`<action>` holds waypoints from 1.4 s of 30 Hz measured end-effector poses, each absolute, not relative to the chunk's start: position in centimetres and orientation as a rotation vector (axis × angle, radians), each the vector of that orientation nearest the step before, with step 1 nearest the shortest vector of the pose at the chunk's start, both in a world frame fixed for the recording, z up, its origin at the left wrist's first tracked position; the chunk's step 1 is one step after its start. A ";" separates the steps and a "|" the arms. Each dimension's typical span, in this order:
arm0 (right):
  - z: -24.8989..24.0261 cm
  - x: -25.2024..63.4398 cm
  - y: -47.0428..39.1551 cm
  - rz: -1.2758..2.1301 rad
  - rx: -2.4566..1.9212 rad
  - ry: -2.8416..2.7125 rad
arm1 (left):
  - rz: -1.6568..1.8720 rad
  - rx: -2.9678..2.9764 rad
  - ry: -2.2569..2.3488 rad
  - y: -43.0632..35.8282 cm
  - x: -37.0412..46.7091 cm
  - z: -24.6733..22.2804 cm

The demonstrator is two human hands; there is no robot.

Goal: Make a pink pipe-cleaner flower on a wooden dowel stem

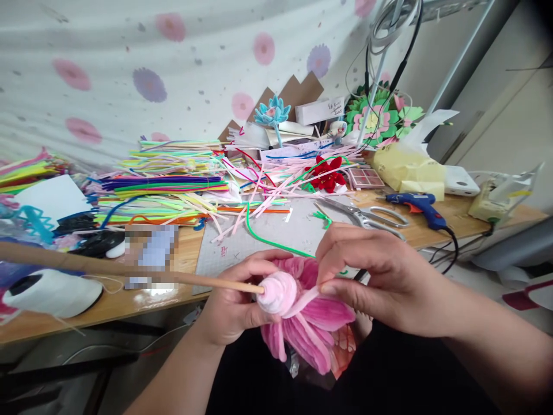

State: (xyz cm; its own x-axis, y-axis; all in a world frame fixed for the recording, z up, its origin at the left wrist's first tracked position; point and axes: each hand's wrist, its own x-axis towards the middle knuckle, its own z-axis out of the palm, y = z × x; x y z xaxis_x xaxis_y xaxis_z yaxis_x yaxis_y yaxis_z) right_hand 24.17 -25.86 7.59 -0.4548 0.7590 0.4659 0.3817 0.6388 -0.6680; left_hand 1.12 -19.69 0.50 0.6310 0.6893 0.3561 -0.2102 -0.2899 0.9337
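A pink pipe-cleaner flower [317, 323] hangs over my lap, its petals pointing down and to the right. Its base is a pale pink wound cone [279, 293], and a wooden stick [203, 279] runs out of it to the left. My left hand [235, 305] wraps round the flower at its base. In a pinch of thumb and forefinger, my right hand [367, 276] grips a pale pink pipe cleaner [305, 301] that leads off the cone. The far petals are partly hidden by both hands.
Bundles of coloured pipe cleaners [168, 184] cover the table's left and middle. Scissors [367, 216] lie on a grey cutting mat [216, 248]. At the right is a blue glue gun [419, 207] with its cord; a white thread spool [54, 293] stands at the left edge.
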 end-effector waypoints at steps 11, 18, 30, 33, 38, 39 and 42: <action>7.5 23.3 -25.6 0.717 -0.918 -2.048 | 0.818 1.736 0.317 -20.3 1.4 1.7; 7.5 23.4 -25.8 0.900 -0.886 -1.973 | 0.823 1.762 0.287 -20.4 1.2 2.2; 7.8 24.0 -26.1 0.972 -0.937 -2.090 | 0.723 1.800 0.284 -20.7 1.5 1.6; 7.6 23.9 -26.2 0.958 -0.978 -2.065 | 0.718 1.829 0.260 -20.7 1.5 1.3; 7.0 23.7 -26.7 0.881 -0.997 -1.968 | 0.735 1.865 0.253 -20.7 1.4 1.5; 6.9 23.7 -26.8 0.869 -0.984 -1.958 | 0.738 1.861 0.274 -20.7 1.4 1.5; 6.9 23.7 -27.0 0.846 -0.939 -1.962 | 0.744 1.824 0.323 -20.7 1.3 1.5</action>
State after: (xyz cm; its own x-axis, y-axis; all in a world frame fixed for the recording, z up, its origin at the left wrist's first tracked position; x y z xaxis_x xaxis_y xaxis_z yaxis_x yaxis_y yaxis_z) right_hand 23.67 -26.95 6.87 -0.4174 0.8339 0.3611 0.3103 0.5042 -0.8059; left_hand 1.26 -20.72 1.54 0.7669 0.5482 0.3338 -0.1307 -0.3758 0.9174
